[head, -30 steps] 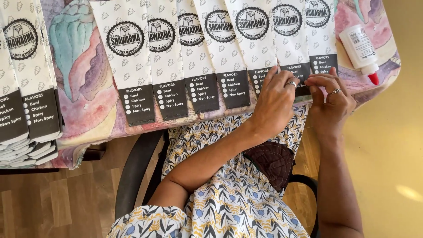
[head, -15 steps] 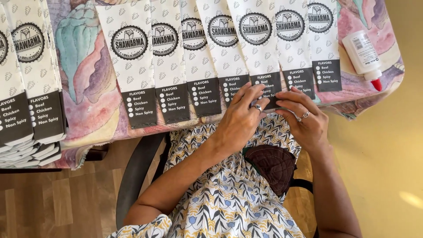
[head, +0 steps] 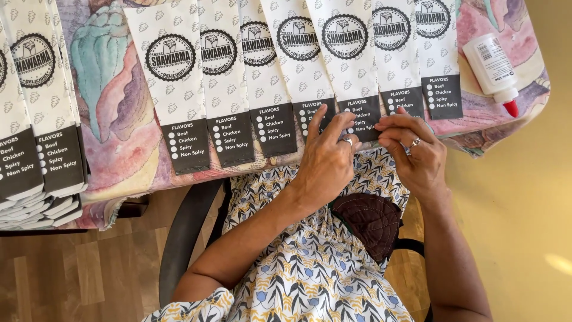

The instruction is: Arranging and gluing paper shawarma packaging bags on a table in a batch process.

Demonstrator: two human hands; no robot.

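Observation:
A row of long white paper bags point(head: 223, 77) with round black emblems and black bottom bands lies overlapping on a cloth-covered table point(head: 119, 119). My left hand point(head: 326, 161) rests with fingers spread on the black band of one bag point(head: 348, 71) right of the row's middle. Its fingertips press on the band's lower edge. My right hand point(head: 417, 156) is just to the right, fingers curled, and pinches the lower edge of the same bag's band. Both hands wear rings.
A white glue bottle with a red tip point(head: 493, 68) lies at the table's right end. A thick stack of the same bags point(head: 36, 137) sits at the far left. A dark chair point(head: 185, 232) and wooden floor point(head: 71, 274) show below, with a brown quilted pouch point(head: 372, 222) on my lap.
Both hands have shifted leftward along the row, from the bags at the right end to one nearer the middle.

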